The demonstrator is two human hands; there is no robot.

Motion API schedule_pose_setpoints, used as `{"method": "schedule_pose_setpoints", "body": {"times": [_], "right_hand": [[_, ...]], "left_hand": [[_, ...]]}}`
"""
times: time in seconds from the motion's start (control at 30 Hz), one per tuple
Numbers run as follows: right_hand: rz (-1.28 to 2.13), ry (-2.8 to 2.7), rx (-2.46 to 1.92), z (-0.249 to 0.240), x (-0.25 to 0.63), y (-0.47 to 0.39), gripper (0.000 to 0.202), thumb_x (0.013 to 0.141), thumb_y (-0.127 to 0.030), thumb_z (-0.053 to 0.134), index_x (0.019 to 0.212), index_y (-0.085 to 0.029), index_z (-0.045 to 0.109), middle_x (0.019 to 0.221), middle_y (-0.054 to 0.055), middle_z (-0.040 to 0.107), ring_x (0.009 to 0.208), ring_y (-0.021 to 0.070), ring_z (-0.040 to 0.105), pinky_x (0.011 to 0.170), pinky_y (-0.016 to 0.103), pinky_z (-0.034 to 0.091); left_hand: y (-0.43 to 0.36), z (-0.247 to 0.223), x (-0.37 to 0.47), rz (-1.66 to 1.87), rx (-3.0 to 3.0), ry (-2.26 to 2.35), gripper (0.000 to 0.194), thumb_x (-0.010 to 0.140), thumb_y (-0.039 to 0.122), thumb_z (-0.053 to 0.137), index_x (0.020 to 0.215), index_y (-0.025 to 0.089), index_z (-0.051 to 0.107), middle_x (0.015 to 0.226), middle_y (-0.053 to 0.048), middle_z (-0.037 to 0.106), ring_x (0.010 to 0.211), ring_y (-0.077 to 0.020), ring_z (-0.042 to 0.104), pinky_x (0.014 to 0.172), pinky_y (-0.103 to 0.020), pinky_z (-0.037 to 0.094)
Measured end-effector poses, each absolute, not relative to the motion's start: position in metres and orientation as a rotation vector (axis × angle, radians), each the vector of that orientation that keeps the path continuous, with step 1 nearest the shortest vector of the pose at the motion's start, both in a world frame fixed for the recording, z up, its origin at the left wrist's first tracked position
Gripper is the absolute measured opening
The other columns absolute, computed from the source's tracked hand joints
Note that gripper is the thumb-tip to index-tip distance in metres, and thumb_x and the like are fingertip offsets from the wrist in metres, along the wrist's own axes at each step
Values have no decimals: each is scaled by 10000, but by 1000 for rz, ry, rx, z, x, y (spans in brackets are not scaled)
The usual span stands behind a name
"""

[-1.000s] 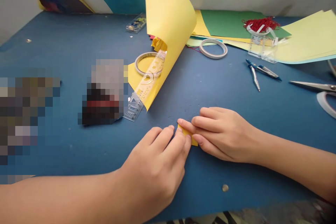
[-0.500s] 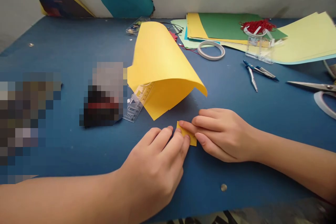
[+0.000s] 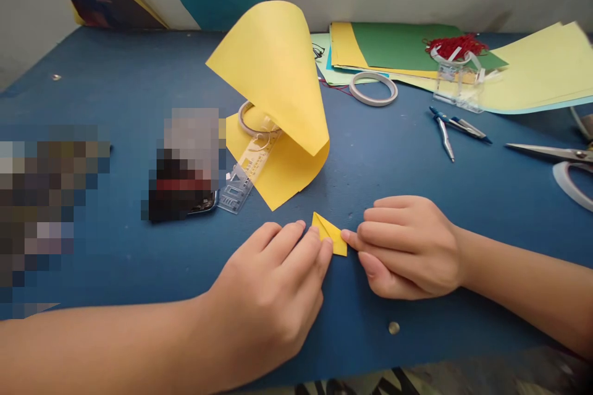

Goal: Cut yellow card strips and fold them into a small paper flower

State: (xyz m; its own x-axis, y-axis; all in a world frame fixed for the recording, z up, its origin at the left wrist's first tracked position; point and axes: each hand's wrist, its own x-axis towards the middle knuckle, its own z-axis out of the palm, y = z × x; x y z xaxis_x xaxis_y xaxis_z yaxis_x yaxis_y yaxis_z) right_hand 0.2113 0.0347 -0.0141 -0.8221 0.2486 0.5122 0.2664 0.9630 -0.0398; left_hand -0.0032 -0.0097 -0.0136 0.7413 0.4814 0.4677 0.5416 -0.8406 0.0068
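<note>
A small folded piece of yellow paper (image 3: 333,239) lies flat on the blue table, a diagonal crease showing across it. My left hand (image 3: 278,287) is closed over its left side, with bunched fingertips pressing it down and hiding that part. At the paper's right corner, the index fingertip of my right hand (image 3: 407,247) touches the edge. The other fingers of that hand are curled together, and nothing shows inside them. Just beyond, a large curled yellow sheet (image 3: 278,68) arches over a clear plastic ruler (image 3: 245,176) and a roll of tape (image 3: 248,118).
Scissors (image 3: 551,151) and a drawing compass (image 3: 458,125) lie to the right. Behind are another tape roll (image 3: 374,100), green card (image 3: 407,46), pale yellow sheets (image 3: 542,68) and red thread (image 3: 456,46). Blurred-out items (image 3: 185,166) sit at left.
My right hand has slid right, from lying over the small paper to its right corner, uncovering the crease. The large yellow sheet has swung up and left, exposing the tape roll beneath.
</note>
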Motion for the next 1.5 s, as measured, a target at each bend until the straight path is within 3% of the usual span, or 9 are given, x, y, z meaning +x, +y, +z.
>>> {"method": "schedule_pose_setpoints", "body": {"times": [0.1, 0.2, 0.4, 0.67, 0.97, 1.27, 1.5], "right_hand": [[-75, -2661, -422, -15, 209, 36, 287, 878, -177, 498, 595, -165, 538, 552, -3, 461, 519, 119, 351, 483, 275, 300], [-23, -2697, -498, -16, 208, 36, 287, 901, -198, 476, 622, -165, 532, 567, -10, 439, 523, 117, 337, 499, 262, 312], [49, -2678, -542, -15, 208, 31, 277, 900, -193, 455, 631, -163, 517, 572, -8, 439, 531, 118, 352, 512, 260, 309], [220, -2677, -456, -11, 209, 28, 227, 868, -203, 472, 697, -131, 602, 612, 43, 536, 545, 134, 398, 510, 280, 339], [145, -2654, -376, -9, 210, 33, 168, 840, -215, 559, 707, -137, 627, 878, 109, 658, 914, 223, 588, 759, 365, 471], [-51, -2662, -380, -8, 212, 27, 213, 862, -285, 562, 745, -127, 645, 907, 122, 682, 921, 247, 620, 778, 418, 493], [-100, -2704, -365, -7, 211, 26, 227, 888, -270, 530, 733, -143, 637, 881, 87, 678, 857, 203, 613, 719, 365, 493]], "left_hand": [[-7, -10, -3, -760, -2686, -861, 110, 788, 151, 615, 749, 78, 688, 719, -96, 693, 654, -243, 634, 580, -390, 537], [-5, -10, -2, -747, -2653, -880, 190, 794, 204, 643, 630, 111, 663, 636, -71, 665, 620, -219, 630, 599, -372, 554], [1, -12, -2, -819, -2667, -894, 180, 820, 221, 625, 690, 101, 662, 672, -76, 648, 667, -198, 581, 634, -357, 532], [8, -13, 0, -901, -2832, -1509, 133, 835, 156, 529, 742, 146, 623, 742, -37, 613, 752, -171, 547, 693, -324, 500], [10, -12, 3, -901, -2663, -1044, 33, 757, 76, 632, 759, 86, 664, 753, -85, 655, 713, -191, 573, 654, -329, 515], [13, -9, 7, -822, -2564, -823, 22, 737, 37, 661, 730, 54, 673, 684, -83, 660, 648, -185, 594, 595, -320, 538], [10, -11, 4, -763, -2618, -878, 56, 766, 77, 654, 793, 45, 691, 706, -111, 680, 637, -214, 637, 578, -359, 573]]}}
